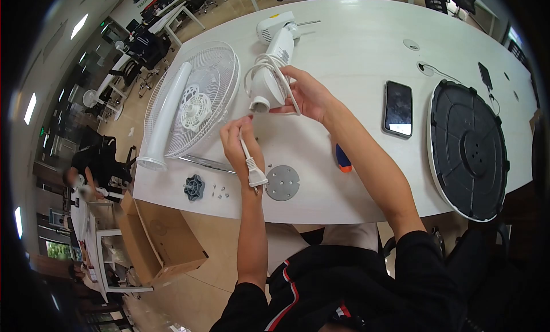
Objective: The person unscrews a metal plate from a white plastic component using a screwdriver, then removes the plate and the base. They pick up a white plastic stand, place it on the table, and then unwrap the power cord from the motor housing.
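The white fan head (pixel 274 68) lies in the upper middle of the frame on the white surface (pixel 355 51), its open neck end pointing toward me. My right hand (pixel 309 94) is wrapped around that neck end, thumb and fingers closed on it and on the loops of power cord (pixel 259 63) bunched against it. My left hand (pixel 239 140), just below, is pinched narrow on the same cord, with the plug (pixel 256 176) hanging down past my wrist.

Just beside the plug lie a round metal plate (pixel 283 182), a few small screws (pixel 219 190) and a dark knob (pixel 194 187). To the left, the fan grille (pixel 212 74) lies with a white tube (pixel 166 117) across it. Under my right forearm a screwdriver (pixel 342 159) peeks out. Further right lie a phone (pixel 398 109) and the round fan base (pixel 467 149), underside up. A cardboard box (pixel 163 240) sits on the floor at lower left.
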